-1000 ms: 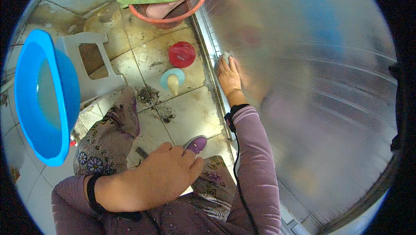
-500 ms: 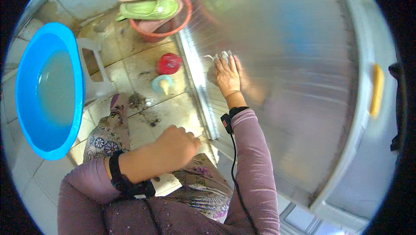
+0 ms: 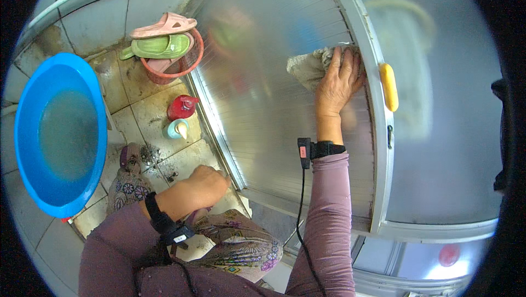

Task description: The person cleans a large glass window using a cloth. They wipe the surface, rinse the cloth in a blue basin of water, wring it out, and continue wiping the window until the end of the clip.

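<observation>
A greyish-white cleaning cloth [image 3: 312, 67] lies pressed flat against the translucent ribbed door panel [image 3: 285, 149]. Over it is my right hand [image 3: 338, 84], fingers on the cloth and close to the panel's metal side frame. My left hand [image 3: 204, 188] hovers above my lap, curled into a loose fist. Nothing shows in it, though its fingertips are partly hidden. A yellow door handle [image 3: 388, 87] is on the frame, just right of my right hand.
At the left stands a big blue basin [image 3: 99, 149] of cloudy water. A red bottle [image 3: 181, 108] and a light-blue bottle [image 3: 175, 129] are on the stained tile floor by the door track. Farther back, pink and green slippers [image 3: 164, 46] pile on a red basket [image 3: 199, 56].
My right hand has slid the cloth rightward across the panel to near its side frame. The view has shifted to the right. My left hand stays curled over my lap.
</observation>
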Demonstrator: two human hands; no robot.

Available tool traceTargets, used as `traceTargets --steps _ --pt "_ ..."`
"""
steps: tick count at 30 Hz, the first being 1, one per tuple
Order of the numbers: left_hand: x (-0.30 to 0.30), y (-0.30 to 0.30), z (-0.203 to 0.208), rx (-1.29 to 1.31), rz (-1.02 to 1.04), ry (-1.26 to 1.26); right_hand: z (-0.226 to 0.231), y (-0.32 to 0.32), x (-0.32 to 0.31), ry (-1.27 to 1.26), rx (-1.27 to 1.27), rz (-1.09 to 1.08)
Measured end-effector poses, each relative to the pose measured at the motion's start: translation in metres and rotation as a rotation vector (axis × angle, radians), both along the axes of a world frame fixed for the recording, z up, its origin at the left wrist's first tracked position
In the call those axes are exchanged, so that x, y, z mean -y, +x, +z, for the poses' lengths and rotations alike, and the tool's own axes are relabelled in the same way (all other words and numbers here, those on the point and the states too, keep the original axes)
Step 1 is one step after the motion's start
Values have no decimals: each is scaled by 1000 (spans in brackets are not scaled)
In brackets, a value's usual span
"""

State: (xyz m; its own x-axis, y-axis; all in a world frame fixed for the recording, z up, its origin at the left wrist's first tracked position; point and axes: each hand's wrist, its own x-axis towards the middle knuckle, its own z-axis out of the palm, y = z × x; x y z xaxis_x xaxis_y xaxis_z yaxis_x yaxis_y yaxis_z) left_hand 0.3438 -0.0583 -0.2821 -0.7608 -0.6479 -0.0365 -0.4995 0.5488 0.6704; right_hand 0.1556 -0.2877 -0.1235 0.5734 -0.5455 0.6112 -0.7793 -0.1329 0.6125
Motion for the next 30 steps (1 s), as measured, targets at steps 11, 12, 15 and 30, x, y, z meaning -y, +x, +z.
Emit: traceTargets --steps 11,12,15,30 --pt "8 -3 -2 -43 58 66 -143 50 59 433 -466 -29" --pt "9 -1 -2 -19 60 70 -145 50 55 462 -491 -30" --pt "10 -1 -1 -7 39 75 -121 39 44 492 -465 -34" --pt "4 16 16 -93 -8 142 -43 75 97 111 -292 62"
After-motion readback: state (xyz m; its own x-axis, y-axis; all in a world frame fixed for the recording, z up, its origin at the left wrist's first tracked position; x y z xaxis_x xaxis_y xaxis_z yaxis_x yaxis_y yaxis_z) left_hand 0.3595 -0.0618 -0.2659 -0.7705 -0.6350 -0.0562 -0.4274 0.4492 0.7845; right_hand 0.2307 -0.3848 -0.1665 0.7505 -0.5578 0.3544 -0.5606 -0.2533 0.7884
